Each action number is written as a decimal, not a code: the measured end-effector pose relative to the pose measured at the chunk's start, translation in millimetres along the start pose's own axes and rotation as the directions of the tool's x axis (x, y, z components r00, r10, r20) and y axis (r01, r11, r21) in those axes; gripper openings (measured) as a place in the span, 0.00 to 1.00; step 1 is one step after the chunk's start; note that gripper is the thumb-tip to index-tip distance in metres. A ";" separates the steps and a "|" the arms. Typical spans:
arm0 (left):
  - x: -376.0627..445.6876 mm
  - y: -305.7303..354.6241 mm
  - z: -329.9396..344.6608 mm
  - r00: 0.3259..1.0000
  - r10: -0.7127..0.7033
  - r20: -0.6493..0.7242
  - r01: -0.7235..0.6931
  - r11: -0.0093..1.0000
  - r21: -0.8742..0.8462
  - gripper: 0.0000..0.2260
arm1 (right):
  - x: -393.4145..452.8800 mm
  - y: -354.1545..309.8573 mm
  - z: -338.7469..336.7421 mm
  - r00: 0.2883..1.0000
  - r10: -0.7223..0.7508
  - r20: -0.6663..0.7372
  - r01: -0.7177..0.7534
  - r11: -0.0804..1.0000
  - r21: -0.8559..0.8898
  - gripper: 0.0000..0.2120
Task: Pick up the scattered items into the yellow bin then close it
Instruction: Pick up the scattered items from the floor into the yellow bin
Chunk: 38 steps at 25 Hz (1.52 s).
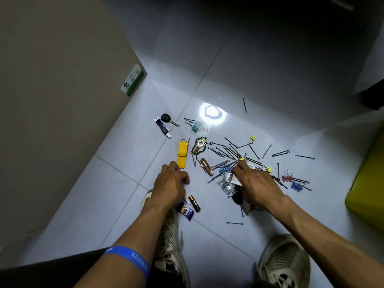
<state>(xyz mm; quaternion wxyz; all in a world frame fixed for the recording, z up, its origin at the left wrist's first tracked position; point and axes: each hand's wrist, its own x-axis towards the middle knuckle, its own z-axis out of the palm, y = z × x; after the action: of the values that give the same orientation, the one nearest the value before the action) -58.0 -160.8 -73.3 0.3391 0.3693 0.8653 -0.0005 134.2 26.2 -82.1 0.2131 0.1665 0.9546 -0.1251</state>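
I'm early in the gathering step: nearly everything is still scattered on the floor (270, 84) at mid-frame, and the yellow bin (365, 183) sits at the right edge, its lid out of view. My left hand (169, 183) is curled with fingers down beside the yellow case (182, 154), holding nothing I can make out, while my right hand (256, 183) is closed over a clutch of small things, a silvery packet (227, 181) among them, in the hairpins (226, 151). Next, I judge, the right hand carries its load to the bin, and the thin pins will need pinching or sweeping off the smooth tile.
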 end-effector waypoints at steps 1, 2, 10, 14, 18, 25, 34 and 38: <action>0.8 -0.4 -0.1 1.000 0.017 -0.003 -0.017 1.000 0.003 0.12 | 0.5 -1.1 -1.0 1.000 -0.003 -0.015 0.003 1.000 -0.014 0.17; 1.7 -0.3 -0.2 0.999 0.031 0.009 -0.032 0.999 0.004 0.13 | 0.3 -2.5 -2.0 0.999 -0.016 -0.029 0.015 1.000 -0.022 0.16; -9.4 0.2 3.3 0.990 0.084 -0.115 -0.072 0.992 0.103 0.13 | 11.4 -5.9 -11.6 0.996 -0.091 -0.007 0.091 0.996 -0.007 0.16; -30.1 8.6 12.9 0.979 0.173 0.103 -0.192 0.959 0.211 0.16 | 15.7 -14.4 -16.7 0.997 -0.074 0.014 0.074 0.997 -0.011 0.09; -34.6 6.4 24.3 0.956 0.265 0.128 -0.294 0.882 0.368 0.12 | 11.7 -18.0 -9.4 0.999 0.003 0.042 -0.005 0.999 0.045 0.13; -26.4 24.7 20.9 0.978 -0.180 -0.105 0.128 0.917 -0.379 0.04 | 4.3 -27.5 -10.5 0.983 0.181 -0.040 -0.158 0.930 0.332 0.09; -14.2 29.7 31.5 0.930 -0.350 -0.113 0.268 0.856 -0.442 0.12 | 8.5 -71.7 9.1 0.993 0.115 -0.022 -0.088 0.856 0.509 0.25; -10.9 32.9 23.7 0.871 -0.470 -0.143 0.289 0.725 -0.625 0.14 | 13.0 -78.6 11.0 0.981 0.194 -0.009 -0.163 0.849 0.503 0.22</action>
<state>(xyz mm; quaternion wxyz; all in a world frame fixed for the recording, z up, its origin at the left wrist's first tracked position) -17.6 -149.8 -76.9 0.2969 0.0555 0.9199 0.2500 98.0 -45.6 -84.4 0.1448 0.3077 0.8758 -0.3425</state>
